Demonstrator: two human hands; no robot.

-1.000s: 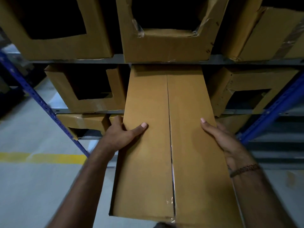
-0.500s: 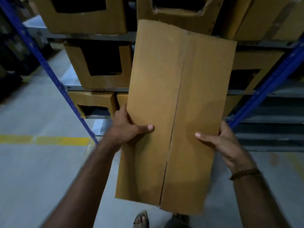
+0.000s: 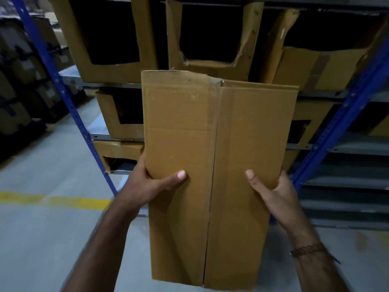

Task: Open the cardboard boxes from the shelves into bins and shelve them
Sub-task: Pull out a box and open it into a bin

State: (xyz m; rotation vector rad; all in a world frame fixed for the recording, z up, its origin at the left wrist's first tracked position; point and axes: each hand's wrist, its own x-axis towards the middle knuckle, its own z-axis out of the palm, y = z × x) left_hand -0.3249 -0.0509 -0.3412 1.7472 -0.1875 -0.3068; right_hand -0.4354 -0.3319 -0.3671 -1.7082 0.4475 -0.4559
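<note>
**Sealed box out of the rack, not yet opened**

I am holding the closed cardboard box (image 3: pixel 212 165) in front of the blue shelf rack (image 3: pixel 63 89), my left hand (image 3: pixel 147 186) and right hand (image 3: pixel 275 192) gripping its two sides. Several cut-open bins (image 3: pixel 117 68) are already sitting on the rack. This box is still waiting for cutting and shelving.

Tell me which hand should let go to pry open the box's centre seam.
Probably the left hand: its thumb lies nearer the centre seam of the cardboard box. The right hand wraps the far edge and could hold it steady.
</note>
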